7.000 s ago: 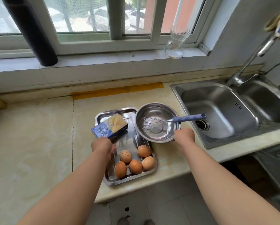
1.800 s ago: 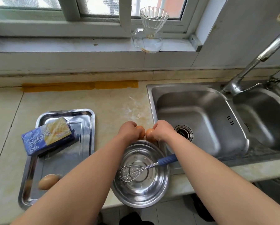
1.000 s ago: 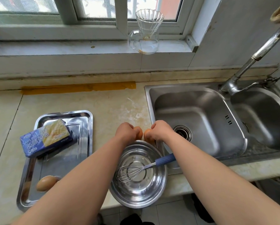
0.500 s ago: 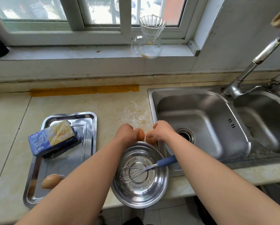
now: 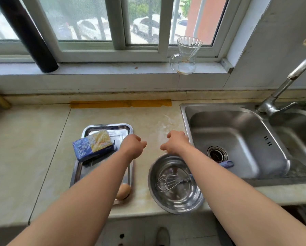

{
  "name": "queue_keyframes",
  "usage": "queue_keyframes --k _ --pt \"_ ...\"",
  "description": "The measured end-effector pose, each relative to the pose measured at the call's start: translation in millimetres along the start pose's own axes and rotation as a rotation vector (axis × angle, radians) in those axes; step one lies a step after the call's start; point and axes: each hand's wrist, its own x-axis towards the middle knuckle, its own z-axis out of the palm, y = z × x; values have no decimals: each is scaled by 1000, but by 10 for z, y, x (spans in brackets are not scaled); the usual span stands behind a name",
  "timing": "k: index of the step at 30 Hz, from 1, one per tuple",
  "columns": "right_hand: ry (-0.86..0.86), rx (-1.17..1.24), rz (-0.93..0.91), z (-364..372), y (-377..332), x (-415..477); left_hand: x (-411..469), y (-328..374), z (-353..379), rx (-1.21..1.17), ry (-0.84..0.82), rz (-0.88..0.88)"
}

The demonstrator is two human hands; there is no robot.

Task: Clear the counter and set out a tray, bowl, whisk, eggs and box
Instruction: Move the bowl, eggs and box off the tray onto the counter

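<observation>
A steel tray (image 5: 125, 127) lies on the counter with a blue and yellow box (image 5: 92, 145) at its far end and one brown egg (image 5: 123, 191) at its near right corner. To its right, at the counter's front edge, stands a steel bowl (image 5: 177, 203) with a blue-handled whisk (image 5: 168, 182) inside. My left hand (image 5: 132, 147) is curled over the tray's right rim. My right hand (image 5: 177, 143) is curled just behind the bowl, next to the sink edge. Each fist seems closed around an egg, mostly hidden by the fingers.
A double steel sink (image 5: 237, 139) with a tap (image 5: 280, 89) fills the right side. A glass jug (image 5: 185, 57) and a black tube (image 5: 29, 38) stand on the window sill. Yellow tape (image 5: 120, 103) marks the counter's back edge.
My hands, held close together behind the bowl half a second ago, have moved apart, the left toward the tray. The view has tilted up and shifted left.
</observation>
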Motion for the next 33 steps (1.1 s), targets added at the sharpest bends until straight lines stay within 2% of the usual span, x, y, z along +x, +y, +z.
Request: queue_keyframes --k 4,8,15,27,33 --pt "-36 -7 -85 250 -328 -277 -174 -416 -373 -18 5 -27" --pt "-195 1 -147 559 -613 -532 -327 -876 -618 16 -49 -83" --pt "-368 -78 -132 1091 -732 -733 -521 -1425 -687 54 -118 -174" --pt "-326 -208 -149 1438 -605 -694 -433 -1641 -422 412 -190 -6" --pt "-278 -172 -157 1483 -593 -634 -360 -1638 -397 541 -180 39"
